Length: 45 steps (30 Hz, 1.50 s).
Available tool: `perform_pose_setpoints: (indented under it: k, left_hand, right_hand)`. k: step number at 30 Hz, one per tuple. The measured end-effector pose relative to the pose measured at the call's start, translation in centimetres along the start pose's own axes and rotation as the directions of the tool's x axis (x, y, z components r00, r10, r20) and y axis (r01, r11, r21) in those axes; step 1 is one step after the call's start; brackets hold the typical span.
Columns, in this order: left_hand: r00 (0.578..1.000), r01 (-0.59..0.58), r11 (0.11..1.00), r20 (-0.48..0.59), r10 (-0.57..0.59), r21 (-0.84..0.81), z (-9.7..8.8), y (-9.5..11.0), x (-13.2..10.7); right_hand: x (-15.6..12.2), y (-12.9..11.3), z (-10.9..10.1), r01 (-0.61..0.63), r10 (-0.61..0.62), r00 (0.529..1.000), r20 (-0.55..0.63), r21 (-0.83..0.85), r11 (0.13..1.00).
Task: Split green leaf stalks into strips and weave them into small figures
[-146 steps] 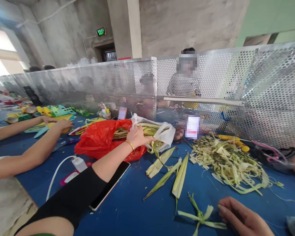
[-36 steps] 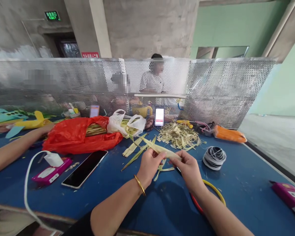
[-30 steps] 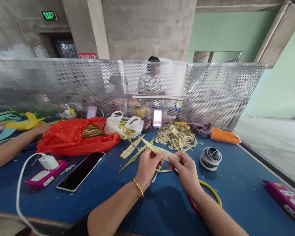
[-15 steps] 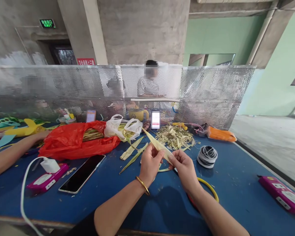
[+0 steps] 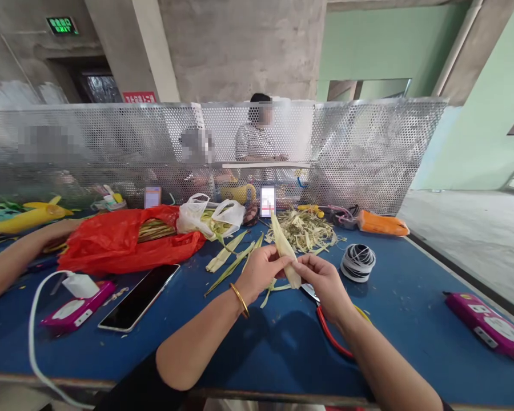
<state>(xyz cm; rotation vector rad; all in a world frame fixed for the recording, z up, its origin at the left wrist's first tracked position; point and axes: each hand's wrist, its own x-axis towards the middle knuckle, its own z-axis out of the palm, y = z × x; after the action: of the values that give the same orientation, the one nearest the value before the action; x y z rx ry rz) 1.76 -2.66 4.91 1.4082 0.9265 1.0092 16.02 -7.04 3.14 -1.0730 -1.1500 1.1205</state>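
Note:
A pale green palm leaf strip point(image 5: 283, 246) stands almost upright above the blue table point(image 5: 248, 354), held by both my hands. My left hand point(image 5: 261, 269), with a gold bangle at the wrist, pinches its lower part from the left. My right hand point(image 5: 322, 278) pinches the strip's bottom end from the right. Under my right hand lie scissors point(image 5: 330, 331) with red and yellow handles. More leaf strips point(image 5: 229, 260) lie on the table just beyond my left hand.
A red bag point(image 5: 120, 242) and a white bag point(image 5: 209, 216) of leaves lie at the back left, leaf trimmings point(image 5: 304, 228) at the back centre. A wire coil point(image 5: 357, 262), a phone point(image 5: 139, 297), pink power banks point(image 5: 75, 308) point(image 5: 488, 325) and another person's arm point(image 5: 12, 260) are nearby. A perforated metal screen point(image 5: 368, 148) bounds the table.
Earlier my left hand reached into the white bag and took a leaf. In the last second both hands have turned the strip from lying nearly flat to standing upright.

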Motion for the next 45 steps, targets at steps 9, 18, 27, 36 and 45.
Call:
perform_pose_setpoints:
  k: [9,18,27,36,45]
  left_hand:
    - [0.996,0.076,0.99,0.05,-0.07,-0.122,-0.1,-1.1,-0.3]
    - [0.985,0.135,0.972,0.136,-0.11,-0.191,0.3,-0.7,-0.8]
    - [0.968,0.227,0.92,0.177,-0.177,-0.32,0.2,-1.6,-0.6]
    - [0.977,0.166,0.941,0.177,-0.116,-0.295,0.6,-1.6,-0.8]
    - [0.983,0.162,0.941,0.128,-0.129,-0.297,0.6,-1.6,-1.0]
  right_hand:
    - [-0.5,0.2,0.5,0.018,-0.016,0.999,-0.029,0.065,0.998]
    - [-1.0,0.8,0.8,-0.066,0.071,0.997,-0.026,0.147,0.987]
    - [-0.5,1.8,0.2,-0.101,0.097,0.995,0.028,0.267,0.958]
    - [-0.6,1.6,0.4,-0.187,0.157,0.981,0.111,0.375,0.908]
    - [-0.6,1.6,0.3,-0.222,0.167,0.973,0.161,0.431,0.875]
